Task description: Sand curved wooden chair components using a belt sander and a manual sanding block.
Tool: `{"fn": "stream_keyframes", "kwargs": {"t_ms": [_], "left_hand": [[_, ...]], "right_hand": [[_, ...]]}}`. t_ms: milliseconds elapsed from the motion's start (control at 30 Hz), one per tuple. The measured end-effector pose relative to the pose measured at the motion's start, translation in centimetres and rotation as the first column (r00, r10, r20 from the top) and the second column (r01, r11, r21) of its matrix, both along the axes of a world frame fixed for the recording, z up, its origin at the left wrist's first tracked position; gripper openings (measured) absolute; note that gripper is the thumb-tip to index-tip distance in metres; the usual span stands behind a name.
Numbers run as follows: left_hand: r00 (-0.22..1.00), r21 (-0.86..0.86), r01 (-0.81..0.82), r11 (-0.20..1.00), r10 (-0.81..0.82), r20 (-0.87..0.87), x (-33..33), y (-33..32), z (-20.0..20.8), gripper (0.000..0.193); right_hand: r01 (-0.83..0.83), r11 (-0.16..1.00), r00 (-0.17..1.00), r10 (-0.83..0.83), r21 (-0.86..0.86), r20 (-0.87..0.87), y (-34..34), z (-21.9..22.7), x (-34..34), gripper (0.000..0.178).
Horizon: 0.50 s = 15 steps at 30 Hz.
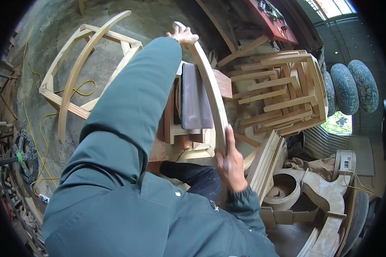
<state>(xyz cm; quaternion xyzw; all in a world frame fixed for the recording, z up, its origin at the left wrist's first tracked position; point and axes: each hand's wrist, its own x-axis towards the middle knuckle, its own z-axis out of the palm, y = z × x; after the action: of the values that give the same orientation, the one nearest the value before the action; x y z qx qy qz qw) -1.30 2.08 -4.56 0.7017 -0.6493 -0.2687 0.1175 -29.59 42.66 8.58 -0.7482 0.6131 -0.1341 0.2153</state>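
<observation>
A long curved wooden piece (210, 83) stretches between my two hands, bowed toward the right. My left hand (184, 36) is closed over its far end, with the arm reaching forward. At the near end, my right hand (232, 169) grips the wood, one finger lying along its side; this hand is slightly blurred. Just left of the piece is a flat, dark grey-brown surface like a sanding belt (196, 100), set in a wooden stand (169, 118). Whether the wood touches that surface cannot be made out.
A wooden frame (51, 77) and another curved piece (75, 70) are on the floor at left, with a yellow cord (42, 141) nearby. Stacked wooden frames (287, 92) and boards (263, 165) stand at right. A machine with a round housing (282, 188) is at lower right.
</observation>
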Motion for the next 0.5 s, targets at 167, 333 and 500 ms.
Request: {"fn": "stream_keyframes", "kwargs": {"t_ms": [167,333,500], "left_hand": [[0.979,-0.075,-0.142,0.987,0.128,-0.161,-0.9,2.7,2.9,0.085],[0.997,-0.051,-0.032,0.998,0.028,-0.071,-2.2,9.6,5.6,0.092],[0.987,-0.133,0.158,0.978,-0.16,-0.005,-7.4,24.6,10.0,0.089]], "right_hand": [[-0.028,0.999,1.0,0.028,-0.036,-0.01,-5.6,-1.1,2.2,0.086],[-0.085,0.994,0.993,0.09,-0.062,0.075,1.3,-1.2,-0.2,0.086],[0.034,0.999,0.999,-0.034,-0.01,0.004,16.8,0.6,-5.0,0.09]]}}
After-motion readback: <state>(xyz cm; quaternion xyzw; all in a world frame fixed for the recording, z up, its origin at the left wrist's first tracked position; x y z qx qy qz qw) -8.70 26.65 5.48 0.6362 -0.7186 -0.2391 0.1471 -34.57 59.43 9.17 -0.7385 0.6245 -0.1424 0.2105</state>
